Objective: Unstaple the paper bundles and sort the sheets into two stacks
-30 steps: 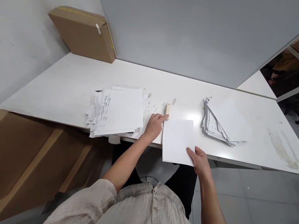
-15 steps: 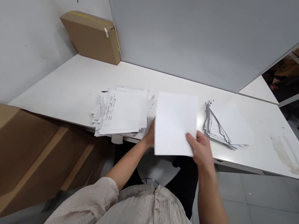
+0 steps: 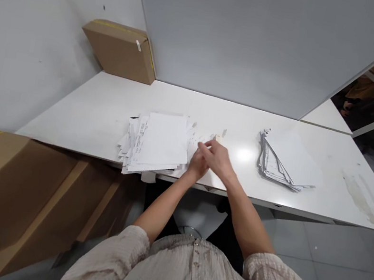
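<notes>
Right hand (image 3: 219,158) is overlapping left hand (image 3: 199,163) mid-frame, what either is gripping impossible to tell, while paper (image 3: 167,139) is lying stacked just left of center, probably light, limp, slippery and easily creased, best held by opposite edges.

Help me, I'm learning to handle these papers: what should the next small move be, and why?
Probably lift the right hand off the left hand and reach toward the paper pile on the right: the hands overlap, no sheet shows in either, and that pile lies within the desk's front half.
</notes>
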A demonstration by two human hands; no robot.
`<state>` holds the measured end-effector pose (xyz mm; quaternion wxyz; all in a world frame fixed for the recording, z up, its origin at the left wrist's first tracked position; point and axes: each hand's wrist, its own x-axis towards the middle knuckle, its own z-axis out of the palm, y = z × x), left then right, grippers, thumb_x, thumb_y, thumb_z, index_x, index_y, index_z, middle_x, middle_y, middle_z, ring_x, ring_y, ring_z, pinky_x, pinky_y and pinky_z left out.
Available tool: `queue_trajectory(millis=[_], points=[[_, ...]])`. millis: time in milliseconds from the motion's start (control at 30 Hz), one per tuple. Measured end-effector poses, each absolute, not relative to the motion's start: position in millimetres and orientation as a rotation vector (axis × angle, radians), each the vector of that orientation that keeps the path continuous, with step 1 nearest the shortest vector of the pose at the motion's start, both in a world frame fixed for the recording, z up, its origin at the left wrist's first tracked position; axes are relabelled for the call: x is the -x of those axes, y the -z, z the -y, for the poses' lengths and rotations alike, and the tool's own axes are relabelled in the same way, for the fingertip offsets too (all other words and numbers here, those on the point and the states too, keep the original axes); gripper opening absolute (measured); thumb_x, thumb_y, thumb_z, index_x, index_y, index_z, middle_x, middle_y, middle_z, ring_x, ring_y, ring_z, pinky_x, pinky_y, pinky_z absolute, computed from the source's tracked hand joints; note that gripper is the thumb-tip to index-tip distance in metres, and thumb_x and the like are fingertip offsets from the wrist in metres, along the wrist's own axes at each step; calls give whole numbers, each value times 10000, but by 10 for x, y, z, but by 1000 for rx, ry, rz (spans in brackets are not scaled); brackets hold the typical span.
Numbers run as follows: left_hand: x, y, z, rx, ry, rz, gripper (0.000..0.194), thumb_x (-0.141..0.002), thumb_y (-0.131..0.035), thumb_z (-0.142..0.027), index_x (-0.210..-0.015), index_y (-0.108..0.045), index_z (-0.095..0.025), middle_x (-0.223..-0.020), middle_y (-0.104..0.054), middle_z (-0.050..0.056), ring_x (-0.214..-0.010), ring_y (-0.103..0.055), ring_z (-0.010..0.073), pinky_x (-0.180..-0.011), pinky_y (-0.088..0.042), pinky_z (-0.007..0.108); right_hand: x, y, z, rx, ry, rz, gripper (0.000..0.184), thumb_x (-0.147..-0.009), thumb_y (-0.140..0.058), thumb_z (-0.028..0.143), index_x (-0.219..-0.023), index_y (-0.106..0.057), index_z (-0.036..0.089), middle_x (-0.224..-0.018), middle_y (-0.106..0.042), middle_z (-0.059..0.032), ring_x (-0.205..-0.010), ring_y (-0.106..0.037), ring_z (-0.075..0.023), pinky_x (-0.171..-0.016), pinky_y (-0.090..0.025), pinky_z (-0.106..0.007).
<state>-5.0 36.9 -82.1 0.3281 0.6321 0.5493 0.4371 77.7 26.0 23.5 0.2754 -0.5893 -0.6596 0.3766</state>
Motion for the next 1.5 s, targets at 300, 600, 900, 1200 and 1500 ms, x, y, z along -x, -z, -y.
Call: queue_trajectory(millis=[300,600,900,1200,1500], points=[[88,836,-352,-2237,-959,-1515,541,-811,-338,-12,-1282,-526,-200,-968,-598,88,-920,-465,218,-860,-419,336,-2977,-34,-586,2328,-1,1593,534,-777,-542,440,-1226,-534,151,-1272,-527,-182,-1127,-469,-328,-841,-395,-433],[87,868,-359,-2208,-1030,-1482,557,-802,-332,-18,-1284,-529,-216,-958,-607,93,-905,-476,228,-855,-417,355,-3244,305,-680,2386,-143,1435,428,-801,-449,457,-1017,-693,180,-1020,-650,-150,-939,-558,-284,-748,-406,-374],[111,845,-361,-2022,-1218,-1419,448,-873,-372,-157,-1295,-512,-209,-1053,-601,98,-1014,-501,220,-924,-399,367,-2910,-197,-299,2115,104,1494,358,-896,-348,354,-929,-644,157,-733,-621,-95,-668,-535,-198,-626,-369,-302],[1,442,-51,-857,-1119,-653,604,-704,-672,-536,-1173,-610,-159,-1054,-674,128,-1027,-605,265,-903,-452,400,-2085,-405,458,1541,-554,1439,334,-846,-475,508,-743,-587,211,-655,-543,2,-627,-492,-146,-572,-390,-255],[110,625,-119,-659,-1167,-666,397,-625,-784,-363,-932,-702,-125,-957,-719,103,-1084,-595,300,-967,-441,457,-2896,-35,-366,2029,-137,1413,432,-814,-474,452,-1071,-633,143,-1070,-635,-147,-1003,-546,-272,-898,-388,-427]])
